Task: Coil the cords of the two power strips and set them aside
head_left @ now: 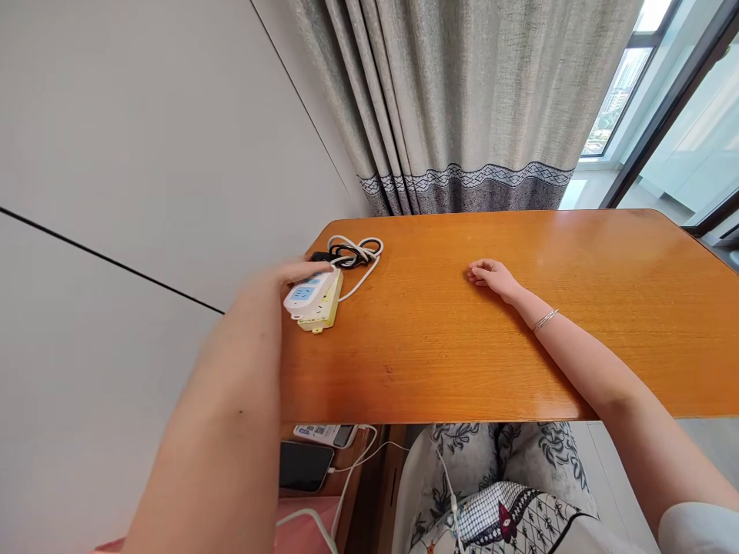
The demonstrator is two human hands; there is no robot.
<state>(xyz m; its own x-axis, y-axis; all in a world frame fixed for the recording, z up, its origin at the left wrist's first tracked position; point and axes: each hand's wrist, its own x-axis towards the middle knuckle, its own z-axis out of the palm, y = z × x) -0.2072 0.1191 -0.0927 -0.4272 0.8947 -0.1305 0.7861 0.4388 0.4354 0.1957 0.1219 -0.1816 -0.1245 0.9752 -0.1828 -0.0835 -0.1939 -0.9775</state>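
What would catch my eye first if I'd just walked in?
Probably the glossy wooden table across the middle. At its left end, the blurred left hand is on a white power strip overlapping a yellowish power strip, beside coiled cables. The right hand rests loosely curled on the table, a silvery bracelet at the wrist.

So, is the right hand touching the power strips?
No, the right hand rests on the table, well apart from the power strips.

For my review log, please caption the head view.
Left hand at a white power strip overlapping a yellowish strip, right hand loosely curled on the wooden table.
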